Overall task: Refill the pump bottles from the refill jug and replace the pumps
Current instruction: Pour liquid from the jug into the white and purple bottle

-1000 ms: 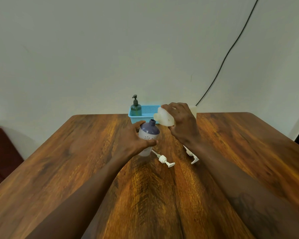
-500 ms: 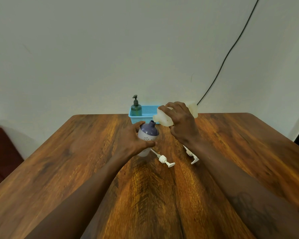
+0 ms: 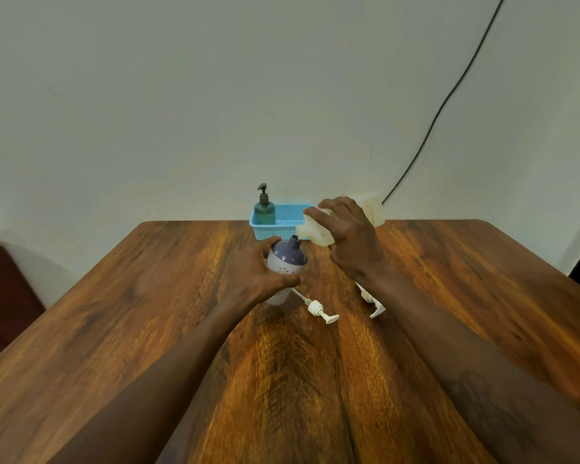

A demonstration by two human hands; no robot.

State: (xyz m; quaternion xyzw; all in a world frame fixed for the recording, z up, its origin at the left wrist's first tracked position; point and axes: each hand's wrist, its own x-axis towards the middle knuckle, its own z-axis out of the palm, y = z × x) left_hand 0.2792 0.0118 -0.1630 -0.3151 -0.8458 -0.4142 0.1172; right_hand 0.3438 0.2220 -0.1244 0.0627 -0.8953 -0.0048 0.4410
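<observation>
Mid-pour at frame centre. Gripping the round white plastic bottle with the purple shoulder (image 3: 287, 262) in the left hand (image 3: 258, 272): grip curled round its body, thumb across the front, base apparently on the brown wooden table (image 3: 148, 296); likely held so to stop it tipping or sliding under the pour. Tilting the cream translucent plastic refill jug (image 3: 315, 231) with the right hand (image 3: 349, 242): grip closed over its top, spout down at the open bottle neck, rear end raised toward the upper right; seemingly angled for a slow stream. Cannot tell whether liquid is flowing.

Lying just below the hands: 2 white plastic pumps, 1 (image 3: 317, 309) just beside the bottle base, the other (image 3: 372, 301) partly hidden under the right forearm; probably parked close for refitting.

Standing at the table's far edge, above the hands: a light blue slotted plastic basket (image 3: 282, 216) with a dark green pump bottle (image 3: 264, 209) inside at its left end, pump on, perhaps already done. Pump not yet back on the purple-shouldered bottle.
</observation>
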